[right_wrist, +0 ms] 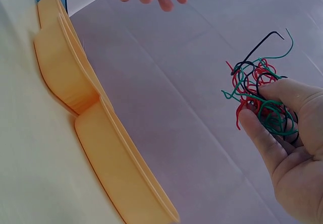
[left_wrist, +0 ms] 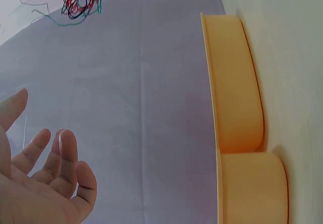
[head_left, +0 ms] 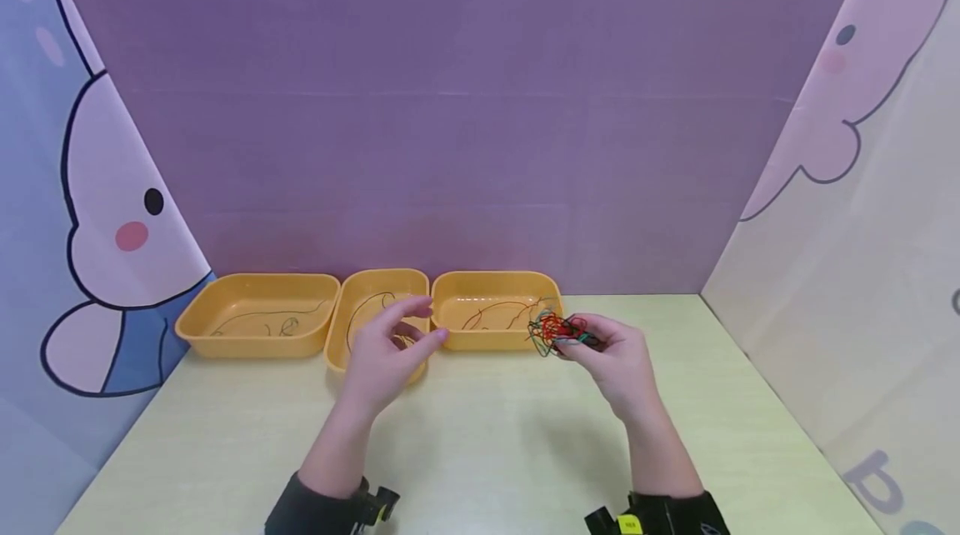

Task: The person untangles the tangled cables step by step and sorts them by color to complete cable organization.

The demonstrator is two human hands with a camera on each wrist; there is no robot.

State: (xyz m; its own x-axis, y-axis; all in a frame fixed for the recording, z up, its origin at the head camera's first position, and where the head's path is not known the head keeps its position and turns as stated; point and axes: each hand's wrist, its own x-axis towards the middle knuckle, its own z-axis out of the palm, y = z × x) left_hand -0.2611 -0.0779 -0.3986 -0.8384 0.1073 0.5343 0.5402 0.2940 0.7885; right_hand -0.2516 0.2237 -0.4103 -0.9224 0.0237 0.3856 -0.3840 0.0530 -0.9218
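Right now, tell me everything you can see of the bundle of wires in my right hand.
The bundle of wires is a messy tangle of thin red, green and black strands that look plastic-coated. They loop over one another, with loose ends poking out. Your right hand pinches it between thumb and fingers, hiding part of it. It is held up above the table, clear of the boxes, and overlaps the rightmost one's near right corner in the head view.

3 trays point(head_left: 480, 341) in row on table point(head_left: 487, 452), wires point(head_left: 289, 326) inside.
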